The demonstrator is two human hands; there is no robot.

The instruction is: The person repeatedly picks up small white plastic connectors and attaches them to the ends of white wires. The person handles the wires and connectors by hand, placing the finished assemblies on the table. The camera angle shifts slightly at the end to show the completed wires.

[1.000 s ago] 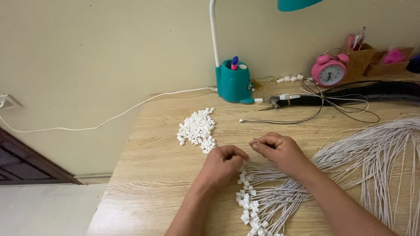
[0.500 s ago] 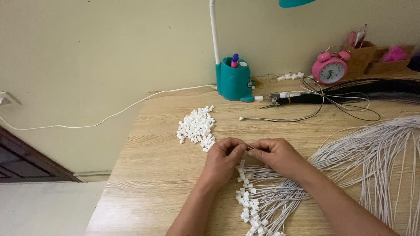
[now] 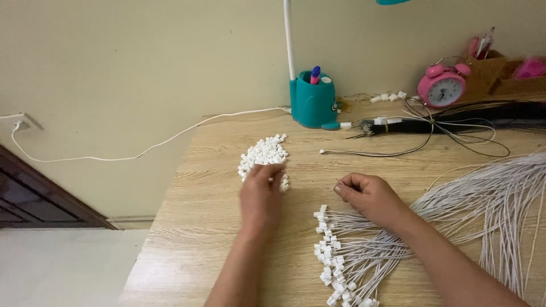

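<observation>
My left hand [image 3: 260, 196] reaches forward over the wooden desk [image 3: 216, 187], its fingertips on the near edge of a pile of small white plastic connectors [image 3: 263, 153]. My right hand [image 3: 369, 196] rests to the right with fingers curled, pinching the end of a thin white wire. Below it lies a fan of white wires [image 3: 489, 199] whose near ends carry white connectors [image 3: 333, 256].
A teal lamp base with pens [image 3: 311, 102] stands at the back, its white cord [image 3: 142, 152] running left to a wall socket. A pink alarm clock [image 3: 442, 88], a bundle of black cables [image 3: 455, 122] and brown boxes sit at the back right. The desk's left edge drops to the floor.
My hands were together in front of me; my left hand has now moved forward onto the connector pile while my right stays holding a wire end.
</observation>
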